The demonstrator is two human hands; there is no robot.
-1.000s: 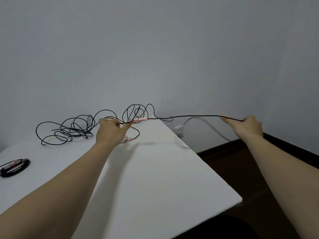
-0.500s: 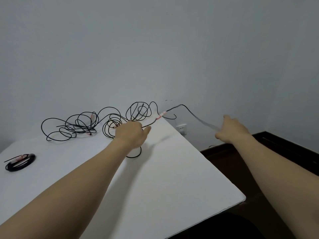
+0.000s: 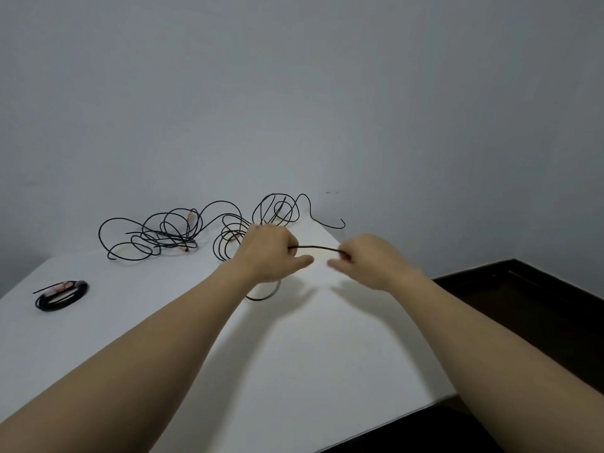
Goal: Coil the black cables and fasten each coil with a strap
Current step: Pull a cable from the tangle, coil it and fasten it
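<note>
While both hands hold a short run of the black cable [image 3: 313,247] stretched between them over the far part of the white table [image 3: 294,371], most of its length lies loose behind them. The left hand [image 3: 268,253] has its fingers curled round the line, thumb pointing forward. The right hand [image 3: 369,259], at three o'clock from it and just beside it, pinches the other end of that run with bent fingers. A slack loop [image 3: 266,296] drops from under the left hand onto the tabletop at its six o'clock.

From the left hand, more turns sit at nine o'clock, and the main tangle [image 3: 163,235] spreads at ten o'clock along the table's rear edge. A free end [image 3: 341,223] curls up at one o'clock. Small pink pieces [image 3: 189,218] show among the strands; they may be straps, but they are too small to tell.

The cable looks thin, light and springy: its arcs stand up off the surface instead of lying flat, so gathered turns will probably try to spring open and must be clamped in the fist. The jacket looks smooth enough to slide through a loose pinch. A sensible hold seems to be the left hand as anchor for the turns, with the right hand sliding outward to draw each new length. Crossing strands in the tangle could snag, so gentle pulls suit better than tugs.

A finished coil [image 3: 62,299], bound by a reddish strap [image 3: 60,287], rests at eight o'clock near the table's left edge.
</note>
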